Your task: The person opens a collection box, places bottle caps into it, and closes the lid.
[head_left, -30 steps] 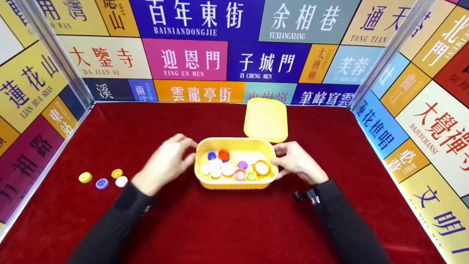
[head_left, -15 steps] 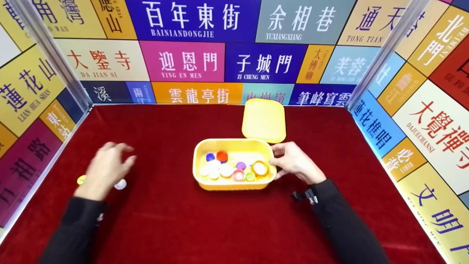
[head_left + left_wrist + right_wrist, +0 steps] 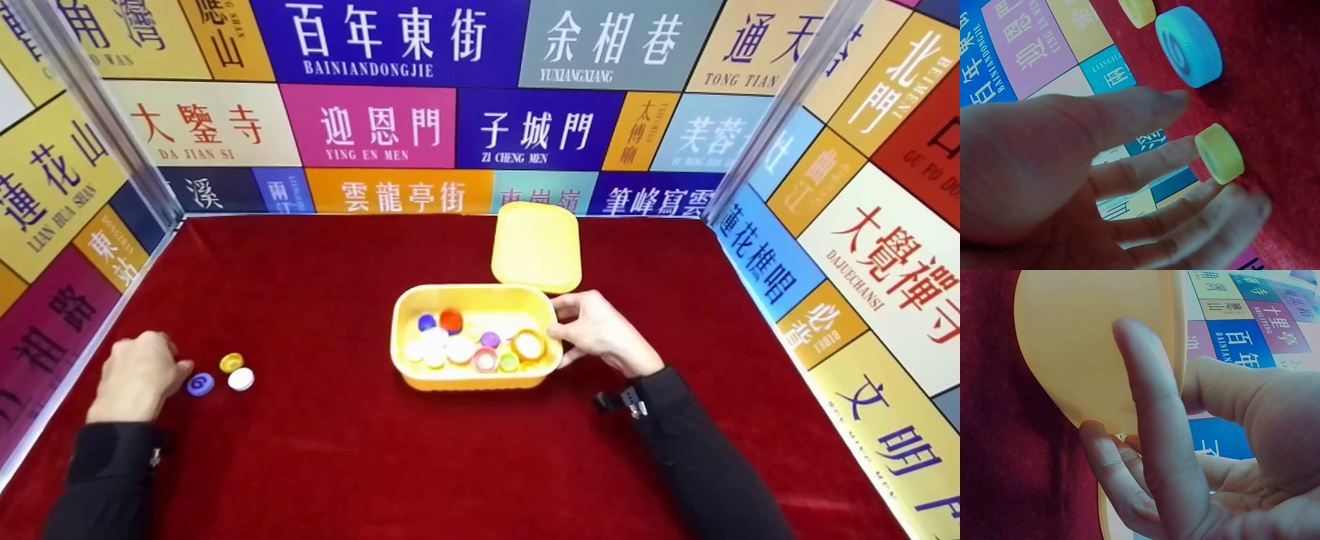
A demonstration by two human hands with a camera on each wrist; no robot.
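Observation:
My left hand (image 3: pixel 139 379) is low over the cloth at the left. The left wrist view shows its fingers reaching past a yellow bottle cap (image 3: pixel 1220 153), with the thumb apart from it. Beside that hand lie a purple-blue cap marked with a curved figure (image 3: pixel 200 384), another yellow cap (image 3: pixel 232 363) and a white cap (image 3: pixel 241 379). A yellow plastic box (image 3: pixel 469 381) stands mid-table with several coloured caps inside, among them a red one (image 3: pixel 451 321). At its right end my right hand (image 3: pixel 600 330) holds the wall, thumb at the rim and fingers outside.
Behind the box lies a yellow lid (image 3: pixel 536 246), close to its back rim. Red cloth (image 3: pixel 360 465) covers the table. Printed panels (image 3: pixel 382 127) with metal corner posts (image 3: pixel 120 112) enclose the back and both sides.
My left hand has left the box's left side and moved left and down to the loose caps, where it now covers the outermost yellow one. My right hand stays at the box.

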